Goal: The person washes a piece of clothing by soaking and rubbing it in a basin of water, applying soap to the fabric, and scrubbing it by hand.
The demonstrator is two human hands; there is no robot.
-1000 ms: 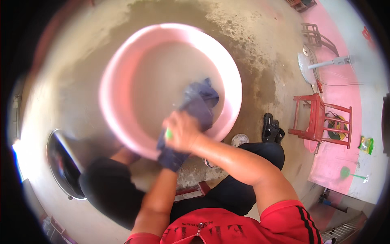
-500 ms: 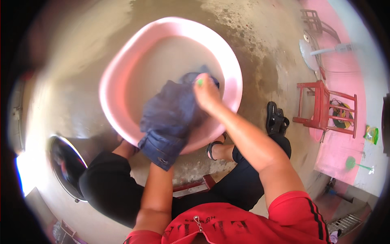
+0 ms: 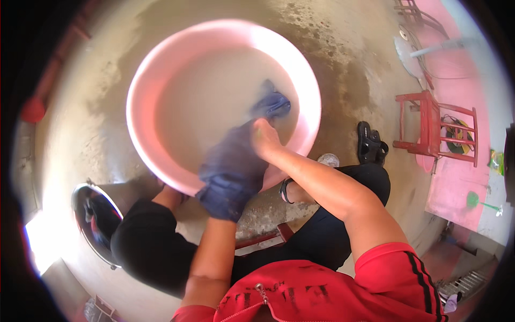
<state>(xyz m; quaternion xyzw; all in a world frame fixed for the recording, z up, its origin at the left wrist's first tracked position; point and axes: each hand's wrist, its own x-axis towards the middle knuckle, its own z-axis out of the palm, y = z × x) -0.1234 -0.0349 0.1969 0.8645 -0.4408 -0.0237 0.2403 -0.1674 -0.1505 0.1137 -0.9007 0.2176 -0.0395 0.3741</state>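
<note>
A wet dark blue garment [image 3: 230, 163] hangs over the near rim of a large pink basin [image 3: 142, 112]. Its far end lies in the cloudy water, toward the basin's right side. My left forearm [image 3: 214, 247] runs up into the garment's near opening, and the cloth covers my left hand, so its fingers are hidden. My right hand [image 3: 265, 140] is closed on the right edge of the cloth, above the water; motion blurs it slightly.
A metal bucket [image 3: 115, 201] with dark cloth in it stands by my left knee. Black sandals [image 3: 370, 145] lie on the wet floor to the right. Beyond them are a red wooden stool [image 3: 426, 126] and a standing fan [image 3: 407, 56] along the pink wall.
My right hand has come nearer to me along the cloth, and more of the garment's far end shows in the water. My left hand stays inside the garment.
</note>
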